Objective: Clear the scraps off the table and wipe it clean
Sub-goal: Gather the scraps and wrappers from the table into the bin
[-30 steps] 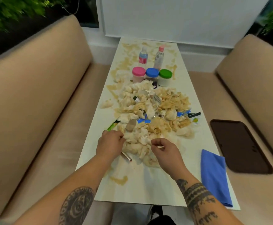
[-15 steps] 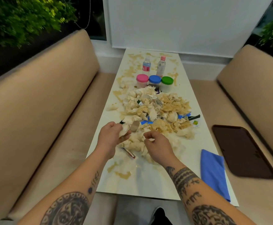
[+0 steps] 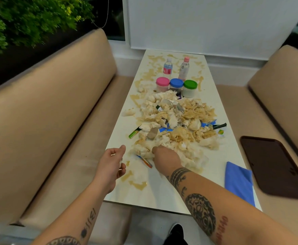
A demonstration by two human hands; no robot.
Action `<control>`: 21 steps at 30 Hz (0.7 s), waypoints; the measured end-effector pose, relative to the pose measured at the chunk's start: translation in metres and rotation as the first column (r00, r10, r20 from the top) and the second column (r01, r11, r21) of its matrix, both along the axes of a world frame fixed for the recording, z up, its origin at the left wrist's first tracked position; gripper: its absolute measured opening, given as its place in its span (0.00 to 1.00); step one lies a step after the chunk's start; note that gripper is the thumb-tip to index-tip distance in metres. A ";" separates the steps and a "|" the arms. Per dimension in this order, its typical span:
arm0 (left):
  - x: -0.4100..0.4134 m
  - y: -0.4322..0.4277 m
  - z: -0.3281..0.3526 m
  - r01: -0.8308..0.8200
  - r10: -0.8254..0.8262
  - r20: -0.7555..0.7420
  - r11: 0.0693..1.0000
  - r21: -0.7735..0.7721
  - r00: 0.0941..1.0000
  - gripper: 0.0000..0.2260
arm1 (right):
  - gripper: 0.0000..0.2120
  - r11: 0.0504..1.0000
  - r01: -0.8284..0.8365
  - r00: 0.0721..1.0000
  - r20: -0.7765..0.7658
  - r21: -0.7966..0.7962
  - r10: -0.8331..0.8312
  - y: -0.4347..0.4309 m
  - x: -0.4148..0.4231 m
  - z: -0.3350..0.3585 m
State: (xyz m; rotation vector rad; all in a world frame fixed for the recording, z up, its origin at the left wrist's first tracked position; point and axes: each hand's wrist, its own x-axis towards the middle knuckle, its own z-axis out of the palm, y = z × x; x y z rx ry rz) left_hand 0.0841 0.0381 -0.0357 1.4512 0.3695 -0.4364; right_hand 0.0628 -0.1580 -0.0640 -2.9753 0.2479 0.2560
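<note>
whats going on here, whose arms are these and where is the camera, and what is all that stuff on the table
There is no machine here. The arms belong to a person wearing a wide-angle camera on the head, so you look forward and down along them. This is the only view.

A long white table runs between two tan benches. A heap of crumpled, stained tissues with wrappers mixed in covers its middle, and brown spills mark the top. Behind the heap stand three jars with pink, blue and green lids and two small bottles. A folded blue cloth lies near the table's right edge, and a dark tray sits on the right bench.

The right hand reaches into the near edge of the heap. The left hand grips a small white scrap.
</note>
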 end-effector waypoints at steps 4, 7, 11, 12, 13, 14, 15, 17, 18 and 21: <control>0.002 -0.004 0.001 0.013 -0.013 0.008 1.000 0.017 1.000 0.13 | 0.12 0.977 0.124 0.984 0.104 0.175 -0.143 -0.007 -0.009 0.017; 0.005 -0.015 0.003 0.028 -0.030 0.035 0.999 0.042 0.999 0.12 | 0.11 0.894 0.192 0.946 0.165 0.405 -0.278 -0.018 -0.014 0.037; 0.009 -0.036 0.006 0.071 -0.077 0.076 0.994 0.087 0.994 0.11 | 0.13 0.701 0.243 0.880 0.152 0.670 -0.450 -0.037 -0.018 0.053; 0.009 -0.041 0.007 0.081 -0.089 0.082 0.992 0.096 0.993 0.11 | 0.12 0.666 0.260 0.870 0.130 0.699 -0.476 -0.040 -0.020 0.058; 0.010 -0.046 0.008 0.093 -0.102 0.087 0.990 0.103 0.991 0.10 | 0.09 0.639 0.274 0.865 0.106 0.719 -0.490 -0.043 -0.023 0.063; 0.011 -0.051 0.008 0.105 -0.115 0.093 0.988 0.111 0.989 0.10 | 0.08 0.623 0.280 0.864 0.091 0.731 -0.495 -0.047 -0.027 0.067; 0.012 -0.056 0.007 0.116 -0.128 0.098 0.986 0.121 0.987 0.09 | 0.08 0.611 0.286 0.861 0.083 0.738 -0.502 -0.052 -0.030 0.071; 0.014 -0.065 0.004 0.131 -0.147 0.105 0.980 0.148 0.984 0.07 | 0.08 0.566 0.280 0.836 0.093 0.776 -0.541 -0.062 -0.034 0.078; 0.015 -0.068 0.002 0.137 -0.155 0.108 0.978 0.157 0.982 0.07 | 0.08 0.509 0.255 0.819 0.097 0.822 -0.566 -0.069 -0.035 0.077; 0.019 -0.073 -0.005 0.137 -0.161 0.129 0.974 0.181 0.978 0.07 | 0.09 0.240 0.189 0.712 0.036 0.952 -0.701 -0.078 -0.036 0.083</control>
